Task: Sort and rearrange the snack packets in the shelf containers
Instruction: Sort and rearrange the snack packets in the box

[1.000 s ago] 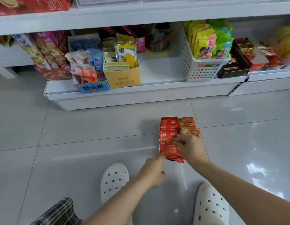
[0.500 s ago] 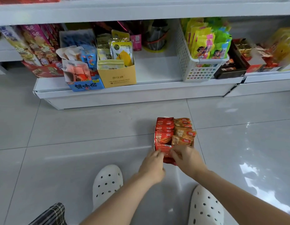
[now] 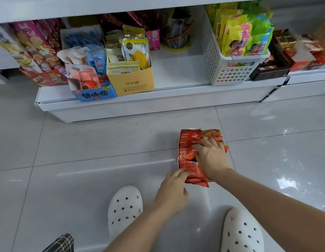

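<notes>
A batch of red snack packets (image 3: 189, 153) stands in a tight row on the floor tiles, just in front of the shelf's lower edge, with a row of orange-brown packets (image 3: 211, 133) packed against its right side. The nearest red packet (image 3: 195, 174) tilts toward the camera, its back label showing. On the shelf, a yellow carton (image 3: 132, 82) of pale mango packets sits at the front edge beside a blue carton (image 3: 94, 94), and a white perforated basket (image 3: 230, 73) of upright yellow and green packets stands further right.

Shelf gap (image 3: 178, 70) between box (image 3: 132, 82) and basket (image 3: 230, 73), seemingly open.
</notes>
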Tool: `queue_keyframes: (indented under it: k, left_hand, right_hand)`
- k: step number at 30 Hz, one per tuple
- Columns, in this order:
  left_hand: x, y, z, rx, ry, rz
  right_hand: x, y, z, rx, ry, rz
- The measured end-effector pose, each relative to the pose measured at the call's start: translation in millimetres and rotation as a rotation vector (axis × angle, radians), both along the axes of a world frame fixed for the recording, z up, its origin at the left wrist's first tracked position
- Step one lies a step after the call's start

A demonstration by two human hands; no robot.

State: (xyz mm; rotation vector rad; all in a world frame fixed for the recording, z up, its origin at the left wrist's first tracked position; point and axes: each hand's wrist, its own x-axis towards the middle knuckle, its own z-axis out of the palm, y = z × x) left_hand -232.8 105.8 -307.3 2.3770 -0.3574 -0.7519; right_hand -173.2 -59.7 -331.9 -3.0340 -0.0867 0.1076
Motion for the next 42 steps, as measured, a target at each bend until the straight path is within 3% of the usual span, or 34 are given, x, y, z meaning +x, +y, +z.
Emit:
queue_keyframes:
  k: [7,17,22,27,32,34,39,42]
  left_hand:
    - [-1.6,2.8,-3.1,-0.032,0.011,0.022]
    - [-0.7,-0.7,-2.7,-0.051,0.007,0.063]
    - [-1.9,5.5,-3.9,0.002,-0.02,-0.025]
    - [-0.7,8.7,-2.2,0.045,0.032,-0.08]
    - [8.4,3.2,12.8,0.125,0.129,-0.15]
    - [11.2,2.2,30.4,0.099,0.194,-0.135]
    - [15.1,4.3,117.5,-0.173,0.178,0.107]
    - [14.6,3.4,183.6,-0.372,0.157,0.226]
  right_hand:
    - [-6.6,4.7,-6.2,-0.025,-0.114,0.028]
    - [-4.3,3.4,-8.4,0.057,0.049,-0.1]
    - [-6.6,-1.1,-11.5,0.027,-0.024,0.004]
    - [6.5,-6.0,2.5,0.007,0.048,0.096]
    - [31.2,-18.3,69.1,0.414,0.14,-0.055]
    - [31.8,-28.0,107.4,0.46,0.156,-0.051]
    - [14.8,-48.8,205.8,0.573,0.092,-0.103]
    - [-9.8,-43.7,264.0,0.864,0.12,-0.17]
